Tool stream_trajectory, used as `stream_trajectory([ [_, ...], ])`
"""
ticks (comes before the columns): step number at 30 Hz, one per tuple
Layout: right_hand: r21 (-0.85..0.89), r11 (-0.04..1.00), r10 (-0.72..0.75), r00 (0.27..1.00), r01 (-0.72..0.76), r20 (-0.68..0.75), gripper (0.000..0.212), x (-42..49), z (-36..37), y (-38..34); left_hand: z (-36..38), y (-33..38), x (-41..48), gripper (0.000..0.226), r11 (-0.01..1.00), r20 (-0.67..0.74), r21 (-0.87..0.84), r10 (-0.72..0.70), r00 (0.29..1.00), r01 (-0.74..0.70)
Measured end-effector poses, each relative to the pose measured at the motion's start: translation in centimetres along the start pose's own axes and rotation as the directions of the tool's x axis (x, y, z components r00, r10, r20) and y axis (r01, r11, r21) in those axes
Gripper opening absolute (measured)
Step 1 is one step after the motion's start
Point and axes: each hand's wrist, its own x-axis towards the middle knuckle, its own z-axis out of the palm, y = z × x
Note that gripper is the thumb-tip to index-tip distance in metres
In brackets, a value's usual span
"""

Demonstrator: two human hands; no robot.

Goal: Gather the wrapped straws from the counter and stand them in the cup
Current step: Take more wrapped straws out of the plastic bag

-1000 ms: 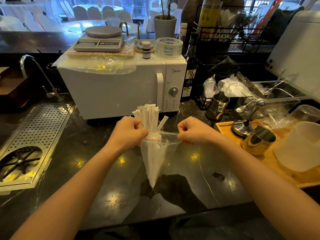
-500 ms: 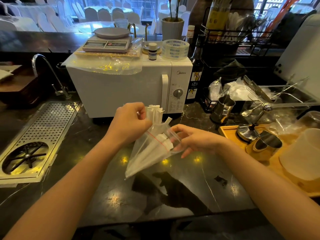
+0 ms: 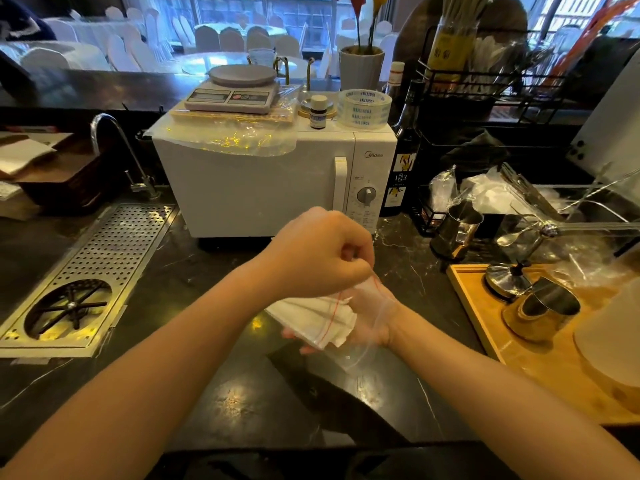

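A bundle of white wrapped straws (image 3: 308, 315) lies sideways inside a clear zip bag (image 3: 351, 356) with a red seal line, held above the dark counter. My left hand (image 3: 318, 254) is a fist over the bag and pinches its mouth edge. Below it, my right hand (image 3: 369, 317) curls around the straw bundle, with the clear plastic draped over the fingers and wrist. A large white cup (image 3: 609, 344) stands on the wooden tray (image 3: 485, 327) at the far right, well apart from both hands.
A white microwave (image 3: 263, 188) stands just behind my hands, with a scale and tape on top. A perforated metal drain grid (image 3: 114, 251) and tap are at left. Steel jugs (image 3: 543, 313) and a press sit on the tray at right.
The bag has swung from hanging upright to lying sideways and lower. My left hand moved right over it, and my right hand went under and around the straws.
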Motion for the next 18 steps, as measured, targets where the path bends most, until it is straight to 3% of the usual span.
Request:
stream_trajectory([
  [2,-0.015,0.991,-0.136,0.969,0.136,-0.207,0.054,0.3,0.2,0.2,-0.3,0.2,-0.3,0.014,0.996,0.061,-0.092,0.021,0.998,-0.015],
  [4,-0.055,0.979,-0.203,0.972,0.197,-0.122,0.059,0.6,0.1,-0.2,-0.9,0.2,-0.8,0.009,0.980,0.044,-0.194,0.054,0.998,-0.045],
  [7,0.125,0.985,-0.128,0.990,0.121,0.053,0.063,1.3,-0.3,-1.4,-1.7,-1.2,-1.5,0.006,0.947,-0.205,-0.321,-0.075,0.976,0.005],
  [8,0.108,0.986,-0.138,0.987,0.129,0.081,0.067,1.4,-0.3,-1.8,-1.9,-2.0,-1.7,0.009,0.924,-0.333,-0.380,-0.190,0.924,0.053],
  [10,0.096,0.981,-0.176,0.980,0.167,0.089,0.080,1.3,-0.3,-2.5,-1.8,-4.2,-2.3,0.005,0.838,-0.530,-0.525,-0.460,0.712,0.150],
  [11,0.096,0.976,-0.203,0.975,0.194,0.088,0.085,1.2,-0.3,-2.9,-1.6,-5.5,-2.7,0.011,0.769,-0.545,-0.610,-0.584,0.602,0.193],
  [12,0.098,0.968,-0.240,0.968,0.232,0.079,0.086,1.1,-0.3,-3.2,-1.4,-6.9,-3.1,0.022,0.670,-0.487,-0.709,-0.691,0.534,0.221],
  [13,0.102,0.958,-0.276,0.959,0.268,0.067,0.084,1.1,-0.3,-3.6,-1.1,-8.0,-3.3,0.031,0.542,-0.366,-0.805,-0.773,0.519,0.240],
  [14,0.100,0.948,-0.309,0.950,0.302,0.053,0.080,1.2,-0.3,-4.0,-0.8,-8.7,-3.4,0.039,0.395,-0.200,-0.879,-0.812,0.548,0.266],
  [16,0.037,0.940,-0.340,0.940,0.339,0.015,0.066,1.4,0.1,-4.5,0.1,-9.5,-3.2,0.050,0.170,0.113,-0.922,-0.739,0.664,0.347],
  [18,-0.040,0.938,-0.345,0.938,0.344,-0.034,0.036,1.6,0.4,-5.1,0.6,-9.5,-2.4,0.049,0.098,0.270,-0.907,-0.610,0.745,0.409],
])
